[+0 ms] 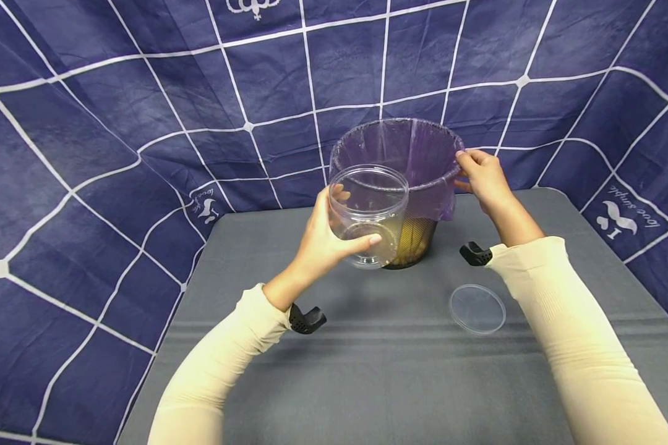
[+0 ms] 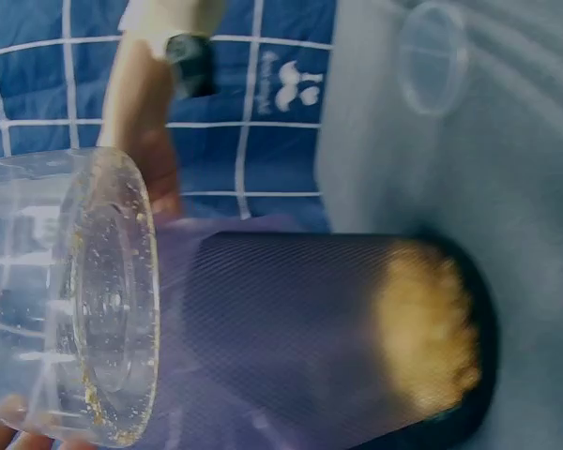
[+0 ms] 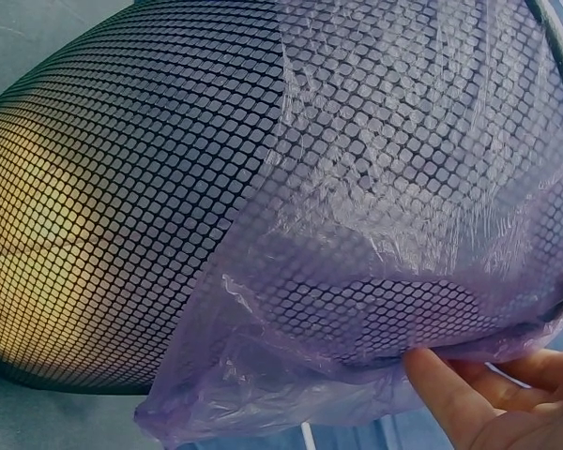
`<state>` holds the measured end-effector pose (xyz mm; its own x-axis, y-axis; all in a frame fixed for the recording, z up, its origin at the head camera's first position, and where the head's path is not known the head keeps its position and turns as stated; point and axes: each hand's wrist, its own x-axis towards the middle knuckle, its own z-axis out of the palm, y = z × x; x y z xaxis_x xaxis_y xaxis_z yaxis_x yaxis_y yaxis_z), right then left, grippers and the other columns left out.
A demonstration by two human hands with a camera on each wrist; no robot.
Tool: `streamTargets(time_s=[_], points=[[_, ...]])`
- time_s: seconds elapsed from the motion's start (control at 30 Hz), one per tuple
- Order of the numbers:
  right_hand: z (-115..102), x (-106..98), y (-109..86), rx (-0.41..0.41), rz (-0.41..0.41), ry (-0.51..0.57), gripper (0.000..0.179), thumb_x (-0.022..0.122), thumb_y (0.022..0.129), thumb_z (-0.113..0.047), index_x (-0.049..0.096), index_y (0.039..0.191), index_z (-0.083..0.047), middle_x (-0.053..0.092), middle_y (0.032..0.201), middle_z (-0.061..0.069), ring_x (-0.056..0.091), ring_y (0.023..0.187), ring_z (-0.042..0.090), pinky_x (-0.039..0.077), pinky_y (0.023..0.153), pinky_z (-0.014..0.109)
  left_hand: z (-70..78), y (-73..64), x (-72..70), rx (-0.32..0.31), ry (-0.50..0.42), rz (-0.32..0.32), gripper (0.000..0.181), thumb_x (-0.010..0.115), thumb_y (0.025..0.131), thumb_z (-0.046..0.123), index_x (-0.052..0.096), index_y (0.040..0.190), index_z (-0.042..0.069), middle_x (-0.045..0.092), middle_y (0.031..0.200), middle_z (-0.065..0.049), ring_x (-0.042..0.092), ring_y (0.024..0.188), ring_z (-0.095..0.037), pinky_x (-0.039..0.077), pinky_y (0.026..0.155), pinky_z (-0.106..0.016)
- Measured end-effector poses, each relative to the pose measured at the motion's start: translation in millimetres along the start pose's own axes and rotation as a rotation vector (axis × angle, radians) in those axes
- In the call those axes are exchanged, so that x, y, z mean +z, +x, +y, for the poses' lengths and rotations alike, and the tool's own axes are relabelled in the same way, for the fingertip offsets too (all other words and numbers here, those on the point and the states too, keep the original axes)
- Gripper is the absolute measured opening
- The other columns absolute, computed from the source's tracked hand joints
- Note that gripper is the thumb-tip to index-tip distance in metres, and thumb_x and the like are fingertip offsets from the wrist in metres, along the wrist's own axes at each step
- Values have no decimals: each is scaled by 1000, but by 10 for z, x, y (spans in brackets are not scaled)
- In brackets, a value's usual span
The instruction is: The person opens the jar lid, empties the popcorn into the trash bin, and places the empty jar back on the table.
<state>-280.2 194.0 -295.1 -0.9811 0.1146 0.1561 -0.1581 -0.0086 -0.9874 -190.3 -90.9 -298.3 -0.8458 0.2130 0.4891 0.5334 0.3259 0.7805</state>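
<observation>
My left hand (image 1: 324, 238) grips a clear plastic jar (image 1: 372, 201), thumb on the near side and fingers round the far side. Yellowish crumbs cling around the base of the jar (image 2: 113, 309) in the left wrist view. Just behind it stands a black mesh bin (image 1: 417, 241), lined with a thin purple plastic bag (image 1: 441, 201) folded over its rim. Yellow contents show through the mesh (image 3: 47, 216) at the bottom. At the rim's right side, my right hand (image 1: 483, 179) pinches the bag's edge between thumb and fingers.
A round clear lid (image 1: 477, 309) lies on the grey tabletop (image 1: 356, 377), right of the bin and below my right wrist. Blue cloth with white lines (image 1: 278, 80) hangs behind the table and along both sides.
</observation>
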Motion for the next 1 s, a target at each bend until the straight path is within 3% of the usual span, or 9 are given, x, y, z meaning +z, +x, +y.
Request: streamTargets(time_s=[0.23,0.6,0.8,1.0], points=[[-8,2,5,-2,-4,6,30,49,91,-20,49,100,8,53,82,0,52,74,8,49,60,17,-208,-148,176,-5,-15,-39,95,85,57,26,30,133,7,44,123,-9,44,112,-22,40,88,-38],[-13,0,-3,0,-2,17,26,50,91,-20,51,96,5,52,85,2,53,75,8,50,60,17,-589,-403,447,-11,57,-93,98,86,54,28,29,129,2,43,120,-8,43,112,-21,37,93,-29],[-12,0,-7,-1,-1,22,24,50,91,-19,52,95,4,52,84,2,54,74,8,50,60,17,-835,-553,581,-47,101,-104,99,87,51,32,30,127,1,45,119,-10,44,111,-26,35,94,-34],[-16,5,-17,-5,-1,23,22,50,91,-19,54,94,2,53,83,1,54,71,5,49,60,17,-1017,-686,698,-103,134,-121,102,87,49,34,29,127,3,45,120,-10,44,111,-22,36,94,-34]])
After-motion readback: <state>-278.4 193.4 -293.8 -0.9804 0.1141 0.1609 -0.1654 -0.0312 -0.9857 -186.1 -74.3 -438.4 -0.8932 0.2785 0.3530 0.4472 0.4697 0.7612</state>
